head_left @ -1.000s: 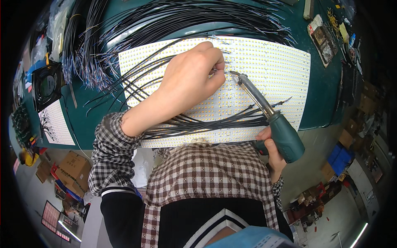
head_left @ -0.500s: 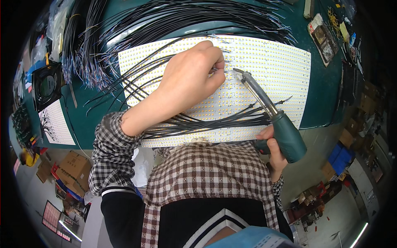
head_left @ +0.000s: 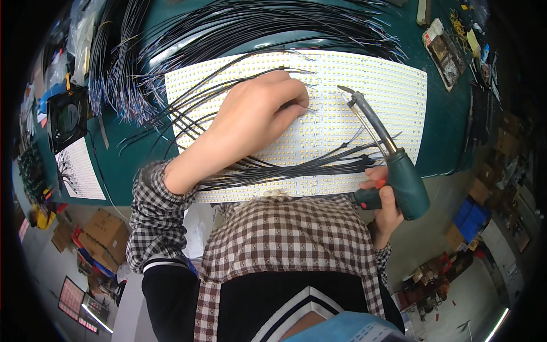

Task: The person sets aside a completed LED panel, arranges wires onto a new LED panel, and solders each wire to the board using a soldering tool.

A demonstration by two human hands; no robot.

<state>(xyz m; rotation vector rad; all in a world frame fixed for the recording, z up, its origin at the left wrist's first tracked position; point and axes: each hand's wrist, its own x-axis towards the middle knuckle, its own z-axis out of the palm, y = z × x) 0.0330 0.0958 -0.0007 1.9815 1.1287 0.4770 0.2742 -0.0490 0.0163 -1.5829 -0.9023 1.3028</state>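
A white LED panel (head_left: 370, 85) dotted with yellow LEDs lies in front of me. My left hand (head_left: 265, 105) is over its middle, thumb and finger pinched on a thin wire (head_left: 309, 109) whose end sticks out to the right. Several black cables (head_left: 213, 85) run under that hand across the panel, some with split ends near its middle. My right hand (head_left: 386, 208) grips a green soldering gun (head_left: 410, 188) by its handle, near a red trigger. The gun's dark tip points up and left above the panel, apart from the wire.
Bundles of black cables (head_left: 273, 25) lie behind the panel on the green table (head_left: 137, 148). A black fan (head_left: 66, 118) and a smaller panel (head_left: 82, 171) sit at the left. To the right is a dirty open tin (head_left: 447, 60). A tied cable bundle (head_left: 285, 171) crosses the panel's near side.
The soldering gun has moved right, its tip going away from the wire ends. My left hand has shifted slightly toward me. Fingers of my right hand show more around the trigger.
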